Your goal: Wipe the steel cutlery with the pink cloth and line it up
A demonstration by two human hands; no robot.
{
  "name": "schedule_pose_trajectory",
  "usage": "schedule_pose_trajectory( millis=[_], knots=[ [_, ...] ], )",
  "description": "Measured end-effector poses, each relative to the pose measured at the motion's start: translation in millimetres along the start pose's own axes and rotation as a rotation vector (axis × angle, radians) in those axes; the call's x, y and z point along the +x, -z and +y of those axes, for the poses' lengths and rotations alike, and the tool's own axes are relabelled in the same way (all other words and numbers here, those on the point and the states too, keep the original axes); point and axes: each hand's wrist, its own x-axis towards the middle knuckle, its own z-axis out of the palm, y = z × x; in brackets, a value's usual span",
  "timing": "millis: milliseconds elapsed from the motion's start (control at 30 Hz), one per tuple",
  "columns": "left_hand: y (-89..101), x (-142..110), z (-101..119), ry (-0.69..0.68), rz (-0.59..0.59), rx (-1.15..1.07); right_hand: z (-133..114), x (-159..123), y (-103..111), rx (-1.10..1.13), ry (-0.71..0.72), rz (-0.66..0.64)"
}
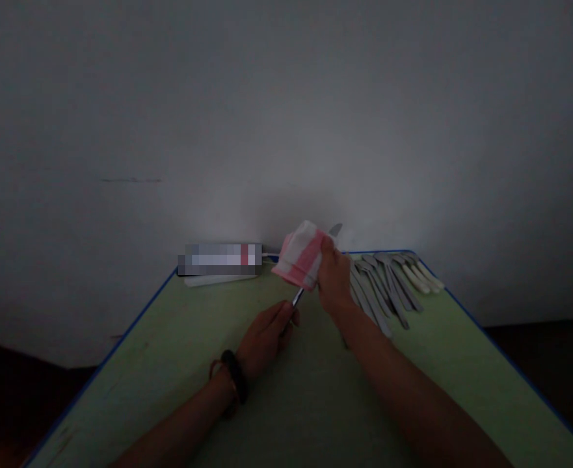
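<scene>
My left hand [266, 335] is closed round the handle of a table knife [297, 296], which slants up and to the right. Its blade tip [335, 229] pokes out above a pink and white cloth [300, 257]. My right hand [333, 276] grips that cloth, which is wrapped round the middle of the blade. Both hands hover above the far half of a green table [169, 364]. A dark bracelet sits on my left wrist.
Several pieces of metal cutlery [381, 286], some with pale handles [425, 276], lie in a row at the table's far right. A flat box [220, 260] rests at the far edge against the grey wall. The table has a blue rim [486, 331].
</scene>
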Motion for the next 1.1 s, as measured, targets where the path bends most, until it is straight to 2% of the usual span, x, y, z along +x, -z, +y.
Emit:
schedule_pose_trajectory(
  millis=[167,300,533,700,800,933,1100],
  knots=[
    [-0.3,5,-5,-0.007,0.073,0.032,4,-17,-10,-0.042,-0.030,-0.075],
    [-2.7,4,-3,-0.060,0.090,0.125,-3,-12,-8,-0.037,-0.031,-0.099],
    [-6.7,-4,1,-0.057,-0.040,0.191,-25,27,21,0.182,0.004,0.083],
    [-5.8,-5,3,-0.047,-0.072,0.198,-40,21,22,0.245,0.015,0.131],
    [-5.2,-6,4,-0.056,-0.061,0.211,-43,8,13,0.193,0.017,0.113],
    [-3.2,-7,4,-0.086,-0.010,0.205,-44,-4,4,0.164,0.025,0.021],
    [5.8,-6,5,-0.244,0.032,0.202,-60,-7,4,0.203,0.094,-0.060]
  ],
)
